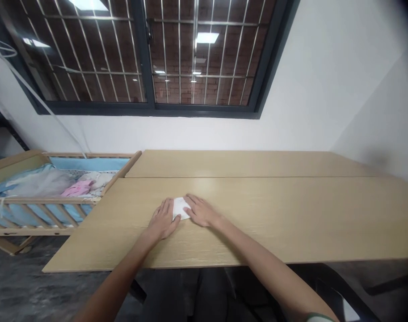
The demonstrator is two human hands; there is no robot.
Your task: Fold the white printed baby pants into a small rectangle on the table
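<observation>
Cloth (180, 206): small, white, folded | left hand (164, 221), right hand (202, 212): spread flat atop | table (291, 214): woodgrain

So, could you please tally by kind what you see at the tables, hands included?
Hands: 2, left hand and right hand
White folded cloth: 1, touched by both hands
Wooden tables: 2, near table and far table
Wooden crib: 1
Total: 6

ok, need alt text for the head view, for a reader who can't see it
The left hand and right hand lie flat on either side of a small white item on a long light-wood table. A wooden crib holding pink and white cloth stands left of the table, below a barred window.
</observation>
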